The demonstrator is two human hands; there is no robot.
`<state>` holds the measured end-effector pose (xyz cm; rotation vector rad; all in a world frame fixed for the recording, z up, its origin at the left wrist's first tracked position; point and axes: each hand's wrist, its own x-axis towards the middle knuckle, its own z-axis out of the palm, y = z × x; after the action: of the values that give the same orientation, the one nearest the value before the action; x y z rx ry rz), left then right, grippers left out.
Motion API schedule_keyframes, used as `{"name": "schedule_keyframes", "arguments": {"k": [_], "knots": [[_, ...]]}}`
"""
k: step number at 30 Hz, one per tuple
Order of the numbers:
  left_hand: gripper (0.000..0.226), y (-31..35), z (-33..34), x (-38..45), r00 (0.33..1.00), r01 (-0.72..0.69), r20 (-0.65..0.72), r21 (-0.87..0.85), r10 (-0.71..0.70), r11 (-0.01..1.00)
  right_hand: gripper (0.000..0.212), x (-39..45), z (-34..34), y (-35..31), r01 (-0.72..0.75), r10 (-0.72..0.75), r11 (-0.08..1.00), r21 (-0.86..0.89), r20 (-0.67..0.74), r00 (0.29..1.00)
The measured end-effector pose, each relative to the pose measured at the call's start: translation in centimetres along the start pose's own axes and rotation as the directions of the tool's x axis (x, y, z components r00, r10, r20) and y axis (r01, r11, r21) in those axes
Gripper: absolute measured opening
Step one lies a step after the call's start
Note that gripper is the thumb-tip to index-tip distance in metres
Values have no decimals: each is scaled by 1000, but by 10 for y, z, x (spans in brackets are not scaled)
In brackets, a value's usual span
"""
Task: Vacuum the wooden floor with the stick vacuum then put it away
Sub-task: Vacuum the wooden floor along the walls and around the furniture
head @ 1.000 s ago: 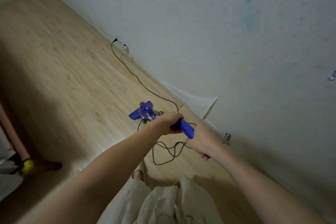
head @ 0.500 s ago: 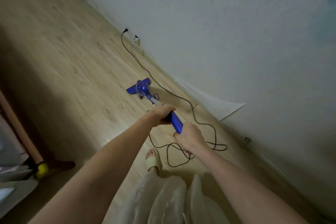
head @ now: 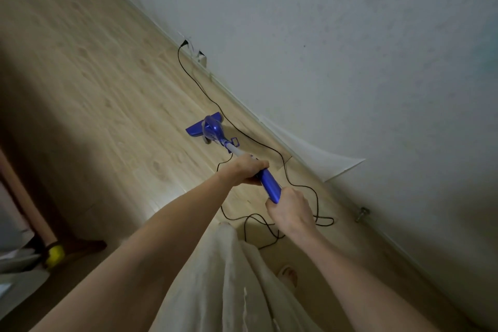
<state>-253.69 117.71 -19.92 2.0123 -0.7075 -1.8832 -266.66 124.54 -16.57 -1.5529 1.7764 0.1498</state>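
Two hands are gripping one stick vacuum; the left hand is wrapping round the shiny blue handle nearer the head, the right hand is clutching its end; the flat blue head is sitting on the smooth wooden floor; one thin black cord is snaking beside the vacuum toward the wall.

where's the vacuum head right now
In the head view the vacuum head sits on the wooden floor near centre, just left of the black cord by the wall.
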Motion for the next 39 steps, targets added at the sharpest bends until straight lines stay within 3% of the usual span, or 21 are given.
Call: {"name": "schedule_keyframes", "arguments": {"k": [4, 11, 15, 21, 28, 39], "knots": [[20, 1, 41, -23, 1000, -4, -8, 8, 4, 1000, 25, -17, -17, 36, 23, -23, 1000, -9, -9, 1000], [17, -9, 122, -50, 1000, -12, -21, -145, 9, 989, 24, -40, -58, 103, 63, -60, 996, -70, 44, 997], [22, -18, 167, -53, 1000, -12, -21, -276, 7, 961, 23, -44, -82, 142, 91, -83, 975, -205, 47, 995], [12, -5, 190, -45, 1000, 13, 17, -360, -7, 933, 27, -28, -101, 161, 99, -84, 954, -282, 66, 994], [16, 28, 149, -16, 1000, -9, -22, -427, -1, 904, 23, 20, -118, 115, 150, -123, 921, -359, 97, 988], [15, 45, -28, 66, 997, -6, -72, -427, -27, 904, 27, 105, -50, -40, 141, -108, 956, -258, 137, 985]]}}
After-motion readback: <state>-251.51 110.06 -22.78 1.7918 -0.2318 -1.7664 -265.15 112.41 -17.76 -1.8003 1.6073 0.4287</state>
